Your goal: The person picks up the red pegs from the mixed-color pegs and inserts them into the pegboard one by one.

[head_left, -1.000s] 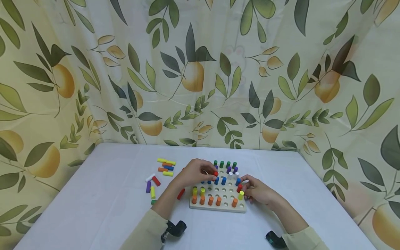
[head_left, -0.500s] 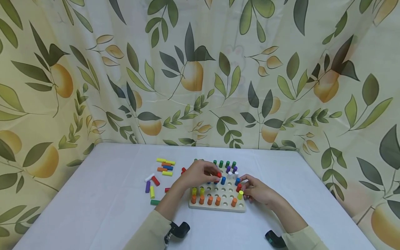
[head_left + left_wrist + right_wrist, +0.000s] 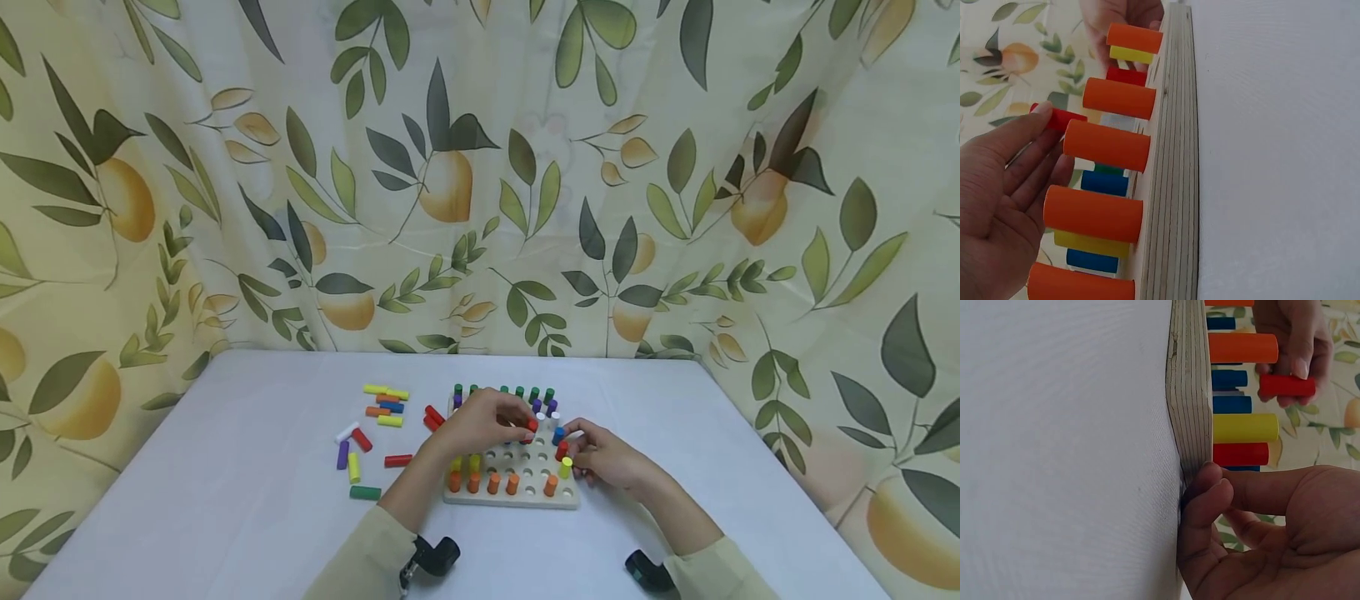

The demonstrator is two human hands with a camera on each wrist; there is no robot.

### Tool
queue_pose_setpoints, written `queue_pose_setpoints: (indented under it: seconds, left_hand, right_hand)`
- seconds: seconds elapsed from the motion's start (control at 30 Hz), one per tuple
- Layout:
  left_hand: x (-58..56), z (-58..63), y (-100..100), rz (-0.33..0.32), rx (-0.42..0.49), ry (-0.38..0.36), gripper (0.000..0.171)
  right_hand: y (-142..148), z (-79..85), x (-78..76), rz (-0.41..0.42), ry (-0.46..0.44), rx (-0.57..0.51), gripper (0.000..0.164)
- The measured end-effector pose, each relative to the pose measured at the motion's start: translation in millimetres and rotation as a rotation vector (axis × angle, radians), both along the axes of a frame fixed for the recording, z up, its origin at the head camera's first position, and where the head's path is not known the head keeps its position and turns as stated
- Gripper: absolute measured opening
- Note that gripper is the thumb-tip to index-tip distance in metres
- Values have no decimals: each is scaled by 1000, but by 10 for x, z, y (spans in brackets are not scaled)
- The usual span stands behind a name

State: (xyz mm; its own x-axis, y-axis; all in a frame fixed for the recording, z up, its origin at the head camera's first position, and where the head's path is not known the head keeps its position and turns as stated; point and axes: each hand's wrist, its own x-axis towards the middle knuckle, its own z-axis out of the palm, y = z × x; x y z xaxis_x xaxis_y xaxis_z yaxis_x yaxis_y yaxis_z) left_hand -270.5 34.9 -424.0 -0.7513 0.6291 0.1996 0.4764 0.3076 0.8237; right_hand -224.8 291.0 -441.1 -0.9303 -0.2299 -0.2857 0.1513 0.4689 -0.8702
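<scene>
My left hand (image 3: 483,425) reaches over the wooden pegboard (image 3: 510,501) from the left. Thumb and fingertips pinch a red peg (image 3: 1272,385), raised above the board among the standing pegs. At the board's right side is my right hand (image 3: 611,460); its thumb and curled fingers grip the board's edge, close by a yellow peg (image 3: 1244,427) and another red peg (image 3: 1241,454) standing in their holes. Orange pegs (image 3: 1107,145) line the near row, with blue, white, purple and green ones in rows behind. The left hand hides part of the board's left half in the head view.
Loose pegs lie left of the board on the white-covered table (image 3: 247,500): a green peg (image 3: 365,493), a red peg (image 3: 398,461), a purple peg (image 3: 342,455) and several others. A leaf-and-fruit patterned curtain (image 3: 480,250) hangs behind the table.
My left hand has moved rightward across the board with the red peg, uncovering pegs on the board's left. The right hand stays at the board's edge. The head view has shifted slightly.
</scene>
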Motion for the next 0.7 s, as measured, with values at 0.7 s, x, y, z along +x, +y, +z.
queue_pose_setpoints:
  seconds: [0.7]
  left_hand:
    - [-31,-46,73,-5,-32,-17,16]
  right_hand:
    - [-9,-16,-18,-13,8,8,36]
